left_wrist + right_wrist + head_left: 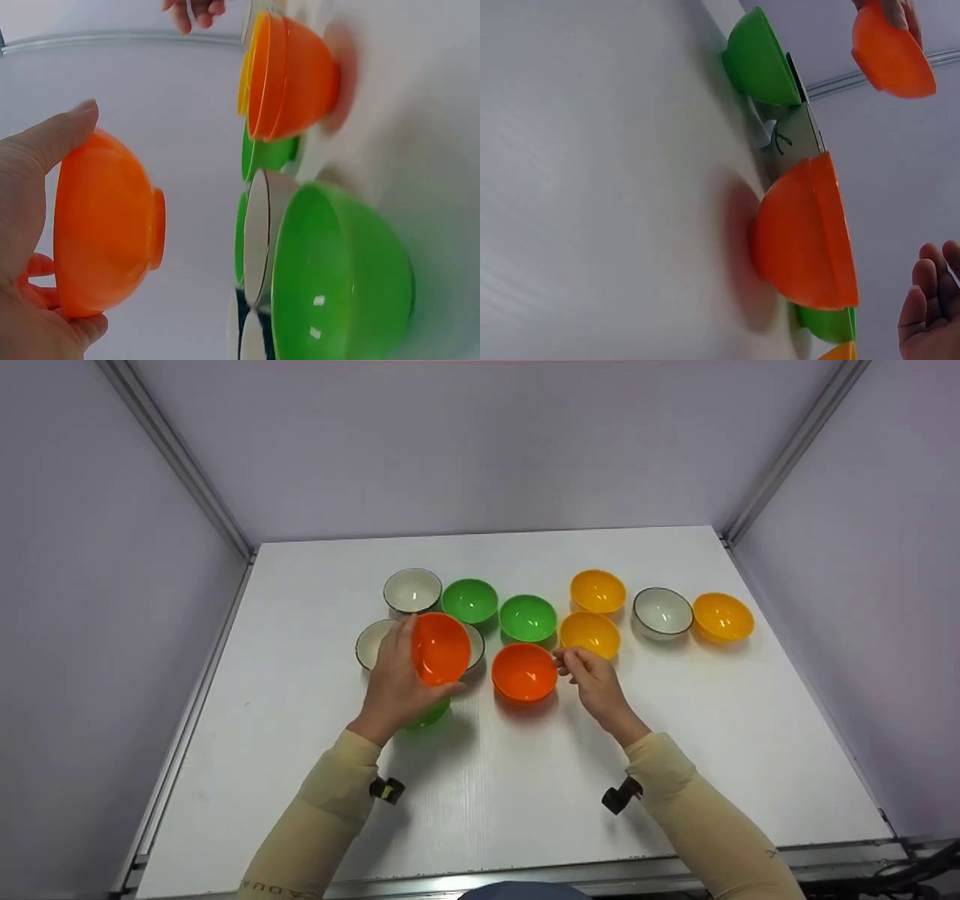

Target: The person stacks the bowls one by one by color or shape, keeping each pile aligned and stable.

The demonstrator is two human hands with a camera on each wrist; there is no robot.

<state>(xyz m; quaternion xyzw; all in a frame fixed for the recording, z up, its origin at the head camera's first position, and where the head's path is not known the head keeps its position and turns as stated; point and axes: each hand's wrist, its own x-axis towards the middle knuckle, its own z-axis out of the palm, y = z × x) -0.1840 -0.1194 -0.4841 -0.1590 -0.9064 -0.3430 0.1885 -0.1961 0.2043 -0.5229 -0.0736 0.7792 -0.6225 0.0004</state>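
My left hand [397, 682] grips an orange bowl [441, 649] by its rim, thumb on one side and fingers on the other. In the left wrist view this bowl [109, 225] hangs tilted above the table. Two nested orange bowls [525, 673] stand on the table, a second rim showing in the left wrist view. Just right of them is my right hand [596, 682], its fingers loosely bent with nothing in them, as the hand [937, 307] also shows in the right wrist view. A green bowl [429, 715] sits partly hidden below the left hand.
Behind the hands stand white bowls [412, 590], green bowls [528, 619] and yellow bowls [590, 633]. Farther right are a dark-rimmed white bowl [662, 612] and another yellow bowl [721, 617]. The white table [480, 802] has pale walls on three sides.
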